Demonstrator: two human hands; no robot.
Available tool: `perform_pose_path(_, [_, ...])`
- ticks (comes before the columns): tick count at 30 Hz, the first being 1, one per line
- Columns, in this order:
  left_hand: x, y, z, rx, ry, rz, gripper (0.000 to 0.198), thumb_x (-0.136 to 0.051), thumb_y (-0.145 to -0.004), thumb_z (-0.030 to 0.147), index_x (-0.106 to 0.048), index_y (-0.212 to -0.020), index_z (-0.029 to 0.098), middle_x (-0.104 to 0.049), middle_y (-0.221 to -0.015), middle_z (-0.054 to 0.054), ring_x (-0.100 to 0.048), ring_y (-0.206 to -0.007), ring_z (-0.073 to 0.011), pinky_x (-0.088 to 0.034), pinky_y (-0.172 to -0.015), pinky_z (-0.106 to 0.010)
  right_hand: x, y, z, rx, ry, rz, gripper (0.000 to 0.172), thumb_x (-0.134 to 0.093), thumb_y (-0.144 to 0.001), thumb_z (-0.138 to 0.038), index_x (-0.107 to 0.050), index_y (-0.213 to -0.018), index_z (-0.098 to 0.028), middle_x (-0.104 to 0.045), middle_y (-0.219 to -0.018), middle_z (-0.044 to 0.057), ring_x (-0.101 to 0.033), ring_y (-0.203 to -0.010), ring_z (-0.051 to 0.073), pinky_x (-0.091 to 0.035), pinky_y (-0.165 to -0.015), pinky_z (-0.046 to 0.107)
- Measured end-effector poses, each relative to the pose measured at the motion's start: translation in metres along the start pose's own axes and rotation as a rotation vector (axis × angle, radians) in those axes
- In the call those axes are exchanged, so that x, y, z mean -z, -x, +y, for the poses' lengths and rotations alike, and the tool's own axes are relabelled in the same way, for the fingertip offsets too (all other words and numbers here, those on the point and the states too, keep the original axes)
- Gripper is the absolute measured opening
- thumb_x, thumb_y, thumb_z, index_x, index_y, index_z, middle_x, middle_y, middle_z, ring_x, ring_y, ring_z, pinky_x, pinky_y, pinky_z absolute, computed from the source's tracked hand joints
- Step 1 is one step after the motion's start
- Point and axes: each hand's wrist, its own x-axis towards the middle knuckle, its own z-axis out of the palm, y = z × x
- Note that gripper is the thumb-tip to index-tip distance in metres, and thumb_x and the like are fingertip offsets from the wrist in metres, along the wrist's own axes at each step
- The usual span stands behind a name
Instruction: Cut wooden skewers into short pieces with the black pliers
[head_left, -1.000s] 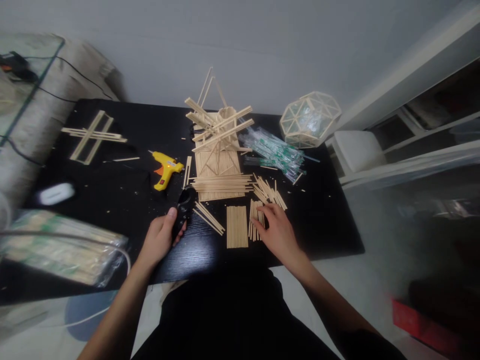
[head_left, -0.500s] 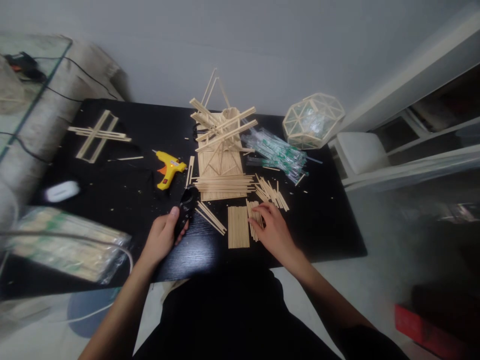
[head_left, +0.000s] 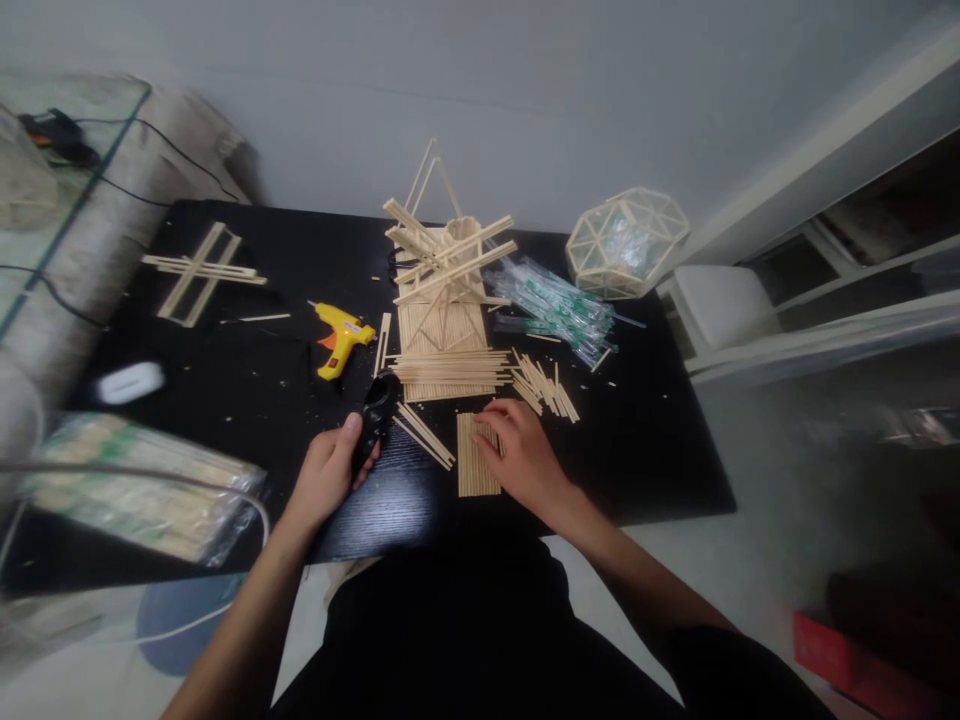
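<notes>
My left hand (head_left: 336, 462) is wrapped round a black handled tool (head_left: 375, 405) near the table's front edge. My right hand (head_left: 523, 455) reaches over the right side of a flat panel of wooden sticks (head_left: 472, 470), thumb and fingers apart. Any loose sticks under that hand are hidden. A few thin sticks (head_left: 424, 436) lie between the tool and the panel. Behind them, a row of long sticks (head_left: 450, 367) rests across a larger stick base (head_left: 427, 325), which bears a stick structure (head_left: 450, 262). Short sticks (head_left: 553, 390) are scattered to the right.
A yellow glue gun (head_left: 343, 338) lies left of the base. Crossed sticks (head_left: 201, 270), a white case (head_left: 131, 382) and a bagged stick bundle (head_left: 142, 490) are farther left. Plastic wrappers (head_left: 562, 305) and a polyhedral stick frame (head_left: 626, 243) are at the right.
My right hand has moved left, from the loose sticks beside the panel to over the panel's right part. My left hand still holds the black tool.
</notes>
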Motion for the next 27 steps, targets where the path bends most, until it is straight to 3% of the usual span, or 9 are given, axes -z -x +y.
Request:
perform_pose_path(5, [-0.001,-0.001,0.0,0.018,0.023,-0.006,0.073,-0.039,-0.091,0.079,-0.065,-0.064,0.017,-0.056,-0.049,-0.003,-0.048,-0.039,-0.0141,-0.038,-0.038,-0.026,-0.009,-0.033,-0.008,0.093,0.049,-0.064,0.014,-0.065,-0.096,-0.016,-0.075,-0.106,-0.02,-0.069,-0.113,0.011,-0.064,-0.108,0.027,-0.051,-0.097,0.044])
perform_pose_path(11, [0.0,0.0,-0.001,0.017,0.061,-0.031,0.072,-0.041,-0.091,0.079,-0.065,-0.065,0.017,-0.056,-0.051,-0.002,-0.049,-0.041,-0.0132,-0.038,-0.04,-0.025,0.005,-0.065,0.021,0.038,0.269,-0.084,0.014,-0.062,-0.096,-0.01,-0.073,-0.095,-0.018,-0.071,-0.101,0.01,-0.065,-0.097,0.028,-0.046,-0.088,0.042])
perform_pose_path(19, [-0.001,-0.001,-0.004,0.015,0.088,-0.03,0.071,-0.042,-0.092,0.077,-0.065,-0.065,0.016,-0.056,-0.051,-0.002,-0.049,-0.04,-0.0123,-0.038,-0.039,-0.024,0.016,-0.064,0.039,0.019,0.354,-0.16,0.016,-0.059,-0.099,-0.012,-0.07,-0.089,-0.019,-0.071,-0.094,0.009,-0.064,-0.093,0.027,-0.04,-0.079,0.037])
perform_pose_path(27, [0.001,-0.003,-0.007,0.029,0.081,-0.053,0.073,-0.042,-0.092,0.079,-0.067,-0.067,0.015,-0.058,-0.054,-0.003,-0.051,-0.043,-0.0127,-0.04,-0.041,-0.024,0.025,-0.062,0.048,-0.023,0.355,-0.207,0.013,-0.068,-0.092,-0.005,-0.071,-0.098,-0.016,-0.074,-0.102,0.009,-0.067,-0.097,0.029,-0.043,-0.081,0.038])
